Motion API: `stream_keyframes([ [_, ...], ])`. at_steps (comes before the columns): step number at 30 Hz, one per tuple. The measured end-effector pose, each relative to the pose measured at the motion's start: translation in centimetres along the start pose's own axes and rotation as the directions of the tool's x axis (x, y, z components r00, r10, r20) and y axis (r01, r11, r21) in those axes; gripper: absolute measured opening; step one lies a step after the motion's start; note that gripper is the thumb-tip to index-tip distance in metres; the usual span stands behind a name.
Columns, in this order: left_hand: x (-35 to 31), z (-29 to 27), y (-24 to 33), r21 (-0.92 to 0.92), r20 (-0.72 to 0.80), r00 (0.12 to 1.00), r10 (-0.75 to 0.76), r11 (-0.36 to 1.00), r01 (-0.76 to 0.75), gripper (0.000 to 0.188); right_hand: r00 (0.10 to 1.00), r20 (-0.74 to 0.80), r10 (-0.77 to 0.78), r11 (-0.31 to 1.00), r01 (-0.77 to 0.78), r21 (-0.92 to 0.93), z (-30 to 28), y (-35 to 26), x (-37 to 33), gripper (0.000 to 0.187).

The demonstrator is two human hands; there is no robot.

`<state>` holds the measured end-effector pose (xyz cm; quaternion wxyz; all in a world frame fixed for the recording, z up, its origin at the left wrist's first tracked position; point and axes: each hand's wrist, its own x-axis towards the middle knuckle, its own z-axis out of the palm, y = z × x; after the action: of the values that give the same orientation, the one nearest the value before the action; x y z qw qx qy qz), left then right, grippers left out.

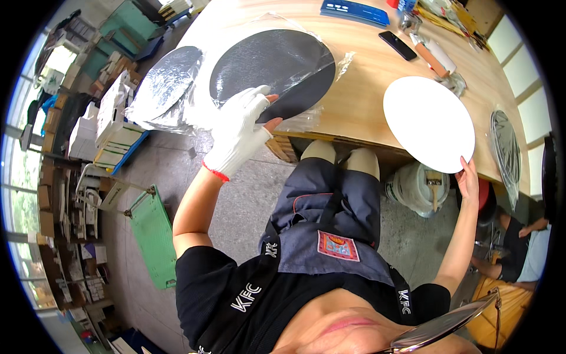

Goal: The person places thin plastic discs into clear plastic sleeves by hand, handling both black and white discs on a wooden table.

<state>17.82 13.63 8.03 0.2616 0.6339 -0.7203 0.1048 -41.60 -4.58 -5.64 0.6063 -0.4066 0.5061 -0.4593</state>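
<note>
My left hand (pixel 240 127) wears a white knitted glove with a red cuff; its bare thumb and index fingertips show. It lies over the near edge of a dark grey round disc (pixel 265 59), thumb and index finger apart. Clear plastic film (pixel 300 75) covers part of that disc, with a diagonal edge across it and crumpled ends beside it. My bare right hand (pixel 469 182) grips the near right edge of a white round disc (pixel 429 121), fingers at the rim. This disc is tilted over the table's front edge.
Film-wrapped dark discs lie at the table's left (pixel 168 82) and right (pixel 506 147). A phone (pixel 398 46), blue packets (pixel 355 12) and a roll (pixel 433 56) lie on the wooden table (pixel 354 88). Below stands a bucket with a brush (pixel 434 192). A green cart (pixel 152 239) is left; another person (pixel 522 248) sits right.
</note>
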Motion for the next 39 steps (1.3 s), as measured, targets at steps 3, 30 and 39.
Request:
stream_keyframes([
  [3, -0.1, 0.7, -0.4, 0.030, -0.024, 0.999, 0.042, 0.999, -0.042, 0.044, 0.999, 0.026, 0.021, 0.999, -0.023, 0.049, 1.1, -0.6, -2.3, 0.050],
  [30, 9.0, -2.6, -2.4, 0.382, 0.163, 0.954, -0.253, 0.908, 0.176, 0.044, 1.000, -0.019, -0.022, 0.951, 0.026, 0.307, 2.8, 4.2, -6.9, 0.054],
  [39, 20.6, -5.2, -10.3, -0.802, -0.241, 0.862, -0.446, 0.591, 0.081, 0.024, 0.970, -0.152, -0.189, 0.815, 0.241, 0.527, -2.3, 6.5, -10.6, 0.048],
])
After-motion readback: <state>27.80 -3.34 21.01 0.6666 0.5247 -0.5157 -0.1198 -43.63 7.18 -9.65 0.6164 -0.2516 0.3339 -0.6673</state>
